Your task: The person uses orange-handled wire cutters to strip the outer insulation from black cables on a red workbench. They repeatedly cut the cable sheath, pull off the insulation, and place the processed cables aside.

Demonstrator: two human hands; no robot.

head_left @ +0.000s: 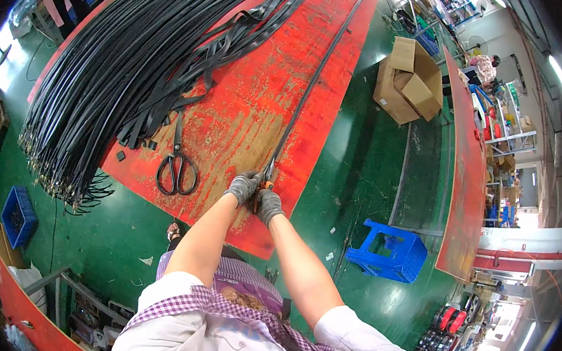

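Note:
My right hand (269, 205), in a grey glove, is closed round pliers (269, 172) with orange grips. Close beside it, my left hand (243, 187), also gloved, has its fingers closed at the near end of a long black cable (301, 103). The cable runs away from me along the table's right side, and the pliers' jaws are at its near end. Exactly how the left fingers grip is partly hidden. To the left of my hands, black-handled scissors (177, 171) lie on the worn red table (237, 129), blades pointing away.
A large bundle of black cables (112, 83) covers the table's far left, with flat black strips (217, 54) beside it. A blue stool (388, 251) and an open cardboard box (408, 83) stand on the green floor to the right. A blue crate (18, 216) is at left.

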